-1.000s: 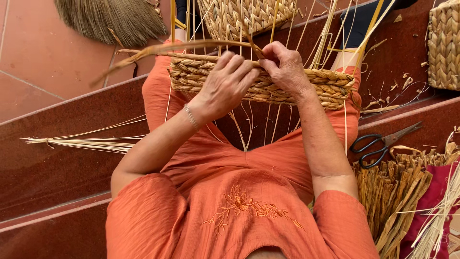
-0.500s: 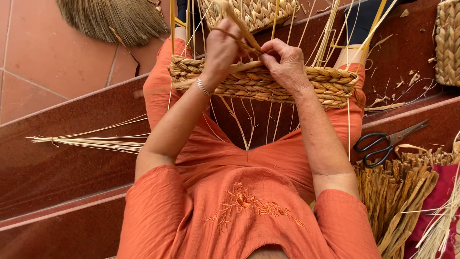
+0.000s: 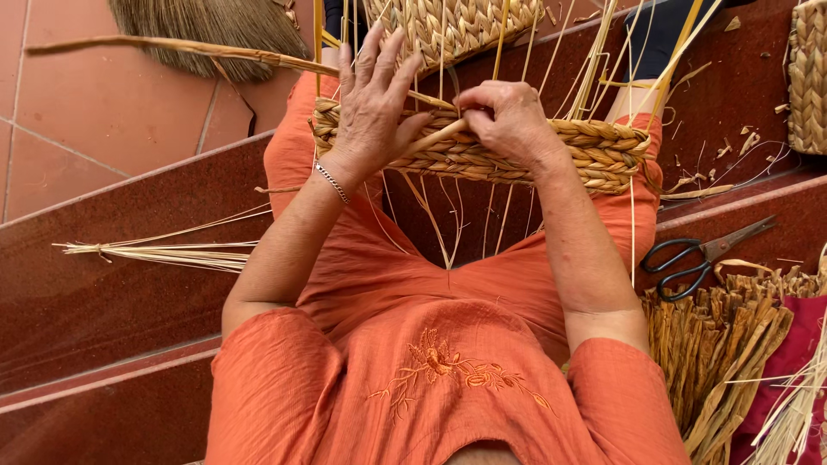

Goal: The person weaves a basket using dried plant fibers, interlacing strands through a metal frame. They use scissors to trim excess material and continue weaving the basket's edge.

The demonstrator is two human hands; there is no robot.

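Observation:
A half-woven straw basket (image 3: 594,151) with upright yellow stakes rests across my knees, over my orange dress. My left hand (image 3: 372,112) lies spread on the basket's left rim, fingers apart, pressing the braid. My right hand (image 3: 508,120) is closed on a twisted straw strand (image 3: 435,136) at the middle of the rim. That strand runs on as a long dry strip (image 3: 172,47) far out to the left.
Black scissors (image 3: 698,257) lie on the red step at right, above a bundle of dried straw strips (image 3: 724,353). Thin straw stalks (image 3: 164,252) lie on the step at left. A broom head (image 3: 211,26) and other woven baskets (image 3: 810,77) sit further off.
My left hand came down from holding the strand up and now lies spread on the rim. The long strip swung out to the left. My right hand stayed at the rim.

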